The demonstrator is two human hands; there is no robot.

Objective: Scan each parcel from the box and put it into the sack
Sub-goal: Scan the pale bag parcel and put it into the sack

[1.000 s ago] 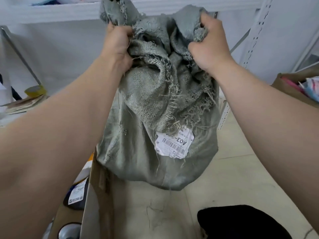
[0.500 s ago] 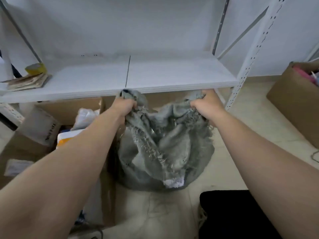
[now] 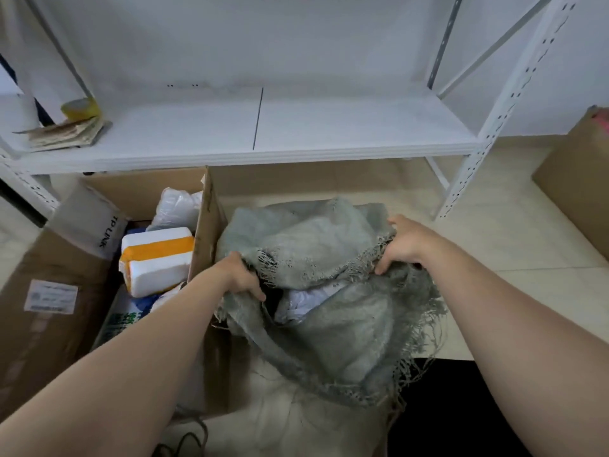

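Left hand [image 3: 242, 280] and right hand [image 3: 407, 245] are gripping the sack [image 3: 346, 334] by its rim, fingers curled. Its mouth is facing up, stretching left-right, beside the box [image 3: 206, 232].

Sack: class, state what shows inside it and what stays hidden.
Inside the sack, a white parcel shows through the open mouth; the grey cloth covers anything deeper.
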